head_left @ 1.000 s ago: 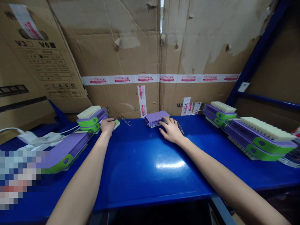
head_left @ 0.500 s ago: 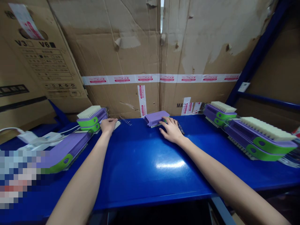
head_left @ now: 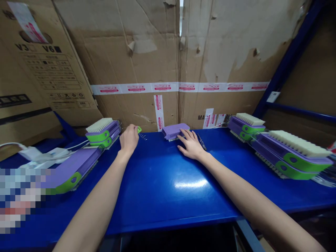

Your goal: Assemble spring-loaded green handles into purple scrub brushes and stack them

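Note:
My left hand (head_left: 130,140) is pinched closed on a small bright green piece (head_left: 139,129), most of which is hidden by the fingers. A thin dark coil (head_left: 143,137) lies on the table just beyond it. Fingers spread, my right hand (head_left: 193,144) rests against the right end of a purple brush-like device (head_left: 175,131). That device lies flat near the back, with pale bristles showing underneath. Right beside my right hand is a slim dark tool (head_left: 201,141), its kind unclear.
Purple-and-green devices with pale bristles are stacked at left (head_left: 101,133) and right (head_left: 294,154). White plugs and cables (head_left: 43,155) lie at far left. Cardboard (head_left: 141,63) walls the back of the blue table (head_left: 168,196). A blue post (head_left: 288,59) stands at right.
My left hand has moved right and slightly up, toward the coil. A pale piece showed at its fingers before; now a green one does. The right hand has stayed in place on the device.

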Motion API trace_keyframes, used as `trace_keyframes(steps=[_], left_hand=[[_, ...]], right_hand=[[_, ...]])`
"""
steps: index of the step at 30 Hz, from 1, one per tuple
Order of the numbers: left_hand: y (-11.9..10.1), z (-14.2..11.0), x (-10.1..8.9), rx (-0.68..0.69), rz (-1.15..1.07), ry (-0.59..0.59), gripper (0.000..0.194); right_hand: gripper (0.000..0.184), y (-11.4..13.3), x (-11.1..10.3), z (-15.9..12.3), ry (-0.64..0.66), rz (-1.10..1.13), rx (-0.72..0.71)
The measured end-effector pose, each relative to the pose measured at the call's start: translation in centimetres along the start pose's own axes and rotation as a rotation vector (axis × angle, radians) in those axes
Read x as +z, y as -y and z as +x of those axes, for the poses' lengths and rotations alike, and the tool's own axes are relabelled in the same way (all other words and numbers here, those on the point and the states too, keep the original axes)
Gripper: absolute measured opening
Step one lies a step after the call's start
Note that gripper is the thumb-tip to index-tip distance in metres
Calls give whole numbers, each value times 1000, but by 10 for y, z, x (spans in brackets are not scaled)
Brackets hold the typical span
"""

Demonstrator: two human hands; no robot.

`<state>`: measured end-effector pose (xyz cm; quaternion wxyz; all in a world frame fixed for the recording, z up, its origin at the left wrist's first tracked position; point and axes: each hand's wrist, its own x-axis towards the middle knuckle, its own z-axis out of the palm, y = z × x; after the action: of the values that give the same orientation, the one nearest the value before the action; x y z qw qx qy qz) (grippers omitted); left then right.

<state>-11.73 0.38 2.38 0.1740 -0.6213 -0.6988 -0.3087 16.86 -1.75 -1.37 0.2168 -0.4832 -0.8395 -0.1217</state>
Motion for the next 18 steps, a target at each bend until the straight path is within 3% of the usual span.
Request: trace_keyframes(steps=[4, 8, 12, 18], left_hand=[[-15, -6, 5, 209, 53, 242, 30], [-18, -8, 10, 274, 97, 402, 29], [-18, -10, 12, 302, 118, 430, 29], [-32, -17, 9, 378, 3, 362, 28]], right_hand=[[58, 2, 1, 2, 60, -46, 77], [57, 5, -1, 4, 79, -81, 157], [55, 6, -2, 6, 83, -112, 191], [55, 4, 1, 8, 105, -115, 234]])
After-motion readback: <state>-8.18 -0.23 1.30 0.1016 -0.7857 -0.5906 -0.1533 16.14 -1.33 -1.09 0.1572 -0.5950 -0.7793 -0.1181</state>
